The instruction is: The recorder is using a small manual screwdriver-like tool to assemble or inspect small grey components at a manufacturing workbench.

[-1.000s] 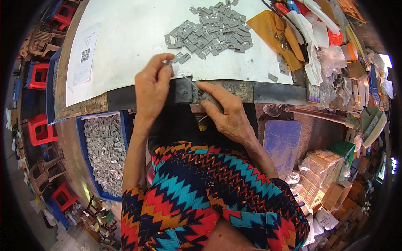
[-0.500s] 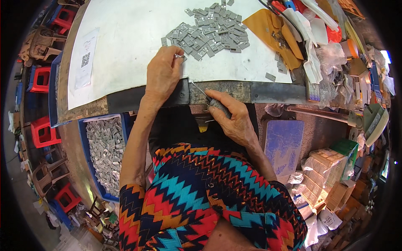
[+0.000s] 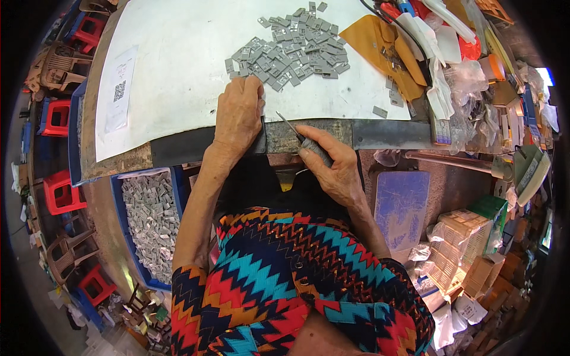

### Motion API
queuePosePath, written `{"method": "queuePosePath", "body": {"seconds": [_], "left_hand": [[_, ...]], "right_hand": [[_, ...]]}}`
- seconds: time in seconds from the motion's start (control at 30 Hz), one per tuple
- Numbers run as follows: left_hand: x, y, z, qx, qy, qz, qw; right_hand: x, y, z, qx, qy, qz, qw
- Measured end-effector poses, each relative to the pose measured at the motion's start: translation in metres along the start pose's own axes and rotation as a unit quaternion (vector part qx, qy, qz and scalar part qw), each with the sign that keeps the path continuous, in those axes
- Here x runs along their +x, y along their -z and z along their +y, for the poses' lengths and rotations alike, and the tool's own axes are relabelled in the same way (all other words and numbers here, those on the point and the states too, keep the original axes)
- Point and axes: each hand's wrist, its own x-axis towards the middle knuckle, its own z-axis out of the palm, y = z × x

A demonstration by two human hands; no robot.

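My left hand (image 3: 238, 114) lies knuckles up at the near edge of the white work sheet (image 3: 178, 65), its fingertips touching the near side of a pile of several small grey metal pieces (image 3: 291, 53). Whether it holds a piece I cannot tell. My right hand (image 3: 333, 165) rests on the dark table edge (image 3: 380, 133) and grips a thin metal pick (image 3: 297, 136) whose tip points up and left toward my left hand.
A blue crate (image 3: 122, 196) full of grey pieces stands low on the left. Yellow envelopes (image 3: 380, 47), plastic bags and tools crowd the right side of the table. A blue board (image 3: 402, 207) and stacked boxes (image 3: 469, 243) sit lower right. Red and brown stools (image 3: 59, 113) stand far left.
My left hand has moved up off the table edge to the near side of the grey pile. My right hand stayed at the edge with the pick.
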Motion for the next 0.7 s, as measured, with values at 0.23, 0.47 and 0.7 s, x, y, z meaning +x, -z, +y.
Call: {"method": "queuePosePath", "body": {"seconds": [0.23,0.47,0.7], "left_hand": [[-0.007,0.017,0.011,-0.144,0.032,0.092,0.985],[-0.019,0.033,0.013,-0.699,0.295,0.006,0.651],[-0.027,0.036,0.02,-0.727,0.256,-0.079,0.632]], "right_hand": [[0.006,-0.004,-0.006,0.053,-0.018,0.013,0.998],[0.011,-0.006,-0.02,-0.006,0.05,0.01,0.999],[0.012,-0.01,-0.022,0.003,0.033,-0.015,0.999]]}}
